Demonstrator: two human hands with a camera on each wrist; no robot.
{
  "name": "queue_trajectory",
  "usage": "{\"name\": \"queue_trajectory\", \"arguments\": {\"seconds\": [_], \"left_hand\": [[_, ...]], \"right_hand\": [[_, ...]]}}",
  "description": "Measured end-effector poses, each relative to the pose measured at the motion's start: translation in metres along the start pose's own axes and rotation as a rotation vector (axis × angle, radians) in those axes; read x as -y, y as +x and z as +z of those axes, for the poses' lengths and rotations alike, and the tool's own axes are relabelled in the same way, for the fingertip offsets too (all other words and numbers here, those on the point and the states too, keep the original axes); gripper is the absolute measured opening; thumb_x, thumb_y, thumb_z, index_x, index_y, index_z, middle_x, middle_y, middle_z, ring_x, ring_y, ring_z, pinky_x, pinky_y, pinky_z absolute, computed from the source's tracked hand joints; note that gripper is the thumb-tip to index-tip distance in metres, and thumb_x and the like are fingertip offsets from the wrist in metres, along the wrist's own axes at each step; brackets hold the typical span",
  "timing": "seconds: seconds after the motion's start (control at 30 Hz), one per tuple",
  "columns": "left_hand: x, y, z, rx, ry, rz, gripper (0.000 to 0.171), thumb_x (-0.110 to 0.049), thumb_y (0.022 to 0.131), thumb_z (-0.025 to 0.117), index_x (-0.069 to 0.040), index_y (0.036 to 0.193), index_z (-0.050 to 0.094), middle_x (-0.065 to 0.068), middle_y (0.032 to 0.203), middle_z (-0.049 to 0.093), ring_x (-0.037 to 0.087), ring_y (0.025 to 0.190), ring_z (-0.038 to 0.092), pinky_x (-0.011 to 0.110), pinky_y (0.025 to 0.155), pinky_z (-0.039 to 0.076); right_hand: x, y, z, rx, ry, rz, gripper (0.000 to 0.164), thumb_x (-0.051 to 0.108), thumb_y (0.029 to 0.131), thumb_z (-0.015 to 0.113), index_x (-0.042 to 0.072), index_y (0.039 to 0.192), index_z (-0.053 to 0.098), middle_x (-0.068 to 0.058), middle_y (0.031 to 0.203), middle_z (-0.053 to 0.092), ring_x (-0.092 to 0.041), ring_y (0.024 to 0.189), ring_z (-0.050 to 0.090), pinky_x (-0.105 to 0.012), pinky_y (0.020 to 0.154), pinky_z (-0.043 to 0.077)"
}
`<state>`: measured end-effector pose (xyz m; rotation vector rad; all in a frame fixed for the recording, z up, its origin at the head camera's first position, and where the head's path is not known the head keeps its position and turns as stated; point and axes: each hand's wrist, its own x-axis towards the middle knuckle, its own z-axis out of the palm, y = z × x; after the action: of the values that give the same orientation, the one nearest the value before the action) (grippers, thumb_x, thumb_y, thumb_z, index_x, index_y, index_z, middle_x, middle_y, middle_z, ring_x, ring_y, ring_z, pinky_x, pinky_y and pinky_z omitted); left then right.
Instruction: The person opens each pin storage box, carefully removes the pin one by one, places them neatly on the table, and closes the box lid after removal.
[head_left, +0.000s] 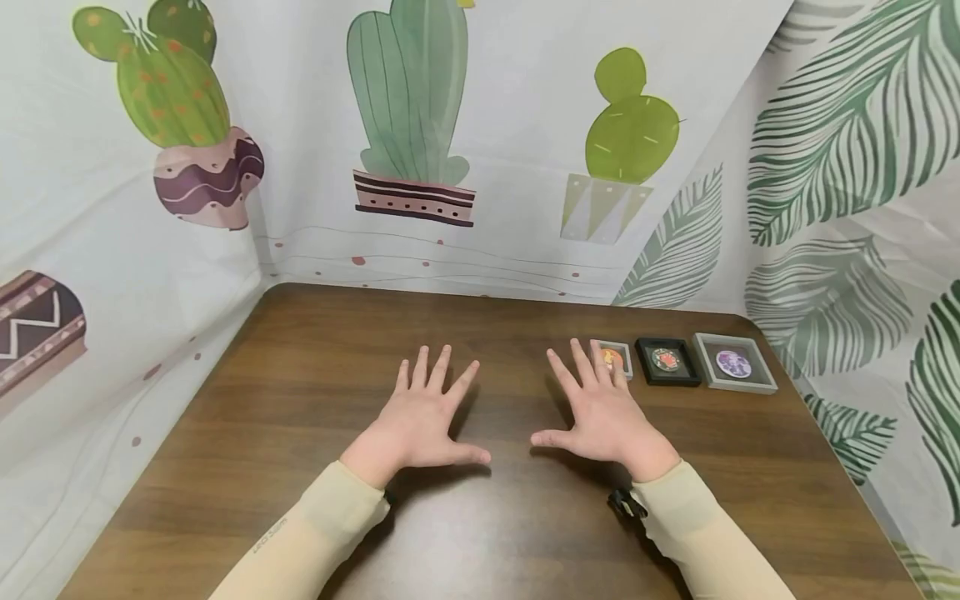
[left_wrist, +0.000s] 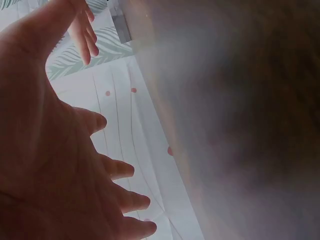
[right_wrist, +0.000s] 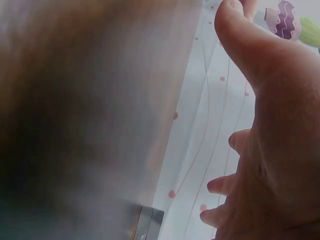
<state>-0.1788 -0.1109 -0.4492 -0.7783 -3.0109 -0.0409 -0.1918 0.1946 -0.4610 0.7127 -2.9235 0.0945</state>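
Observation:
Palm down, my left hand (head_left: 423,421) hovers over the brown wooden table (head_left: 480,533) with its fingers spread and straight. My right hand (head_left: 607,417) mirrors it on the other side, also spread and holding nothing. In the left wrist view, a gap shows between the fingers (left_wrist: 122,169) and the tabletop. Nearest to the right fingertips is a small grey frame (head_left: 627,360) with an orange round piece, partly hidden behind them. To its right lie a black frame (head_left: 667,362) around a round red-and-green piece and a larger grey frame (head_left: 735,363) around a purple one.
A white cloth wall (head_left: 517,125) printed with potted cacti rises behind the table and along its left. Leaf-printed cloth (head_left: 847,183) hangs at the right. The three frames stand in a row near the table's back right corner.

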Motion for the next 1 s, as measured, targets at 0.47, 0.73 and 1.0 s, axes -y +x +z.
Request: {"name": "queue_trajectory", "arguments": {"seconds": [0.47,0.73,1.0], "left_hand": [[-0.009,0.0,-0.001,0.038,-0.049,0.053,0.125,-0.099,0.063,0.043,-0.033,0.157,-0.007,0.017,0.162,-0.002,0.042,0.143,-0.006,0.061,0.112,0.012],[-0.014,0.001,-0.001,0.035,-0.087,0.085,0.125,-0.097,0.065,0.044,-0.03,0.158,-0.004,0.017,0.162,0.0,0.039,0.145,0.0,0.057,0.113,0.014],[-0.025,0.01,-0.001,0.082,-0.183,0.158,0.124,-0.094,0.069,0.045,-0.019,0.159,0.002,0.019,0.161,0.006,0.039,0.144,0.009,0.054,0.112,0.02]], "right_hand": [[-0.025,0.002,0.002,-0.015,0.019,0.037,0.12,0.092,0.07,0.046,0.023,0.16,0.006,-0.018,0.162,-0.001,-0.036,0.144,-0.011,-0.063,0.112,0.005],[-0.047,0.001,0.0,0.03,0.097,0.074,0.116,0.088,0.074,0.049,0.023,0.159,0.004,-0.015,0.162,-0.003,-0.034,0.145,-0.011,-0.065,0.111,0.003],[-0.066,0.003,0.004,0.04,0.172,0.066,0.114,0.083,0.077,0.054,0.022,0.159,0.005,-0.016,0.162,-0.001,-0.033,0.146,-0.007,-0.062,0.112,0.007]]}}
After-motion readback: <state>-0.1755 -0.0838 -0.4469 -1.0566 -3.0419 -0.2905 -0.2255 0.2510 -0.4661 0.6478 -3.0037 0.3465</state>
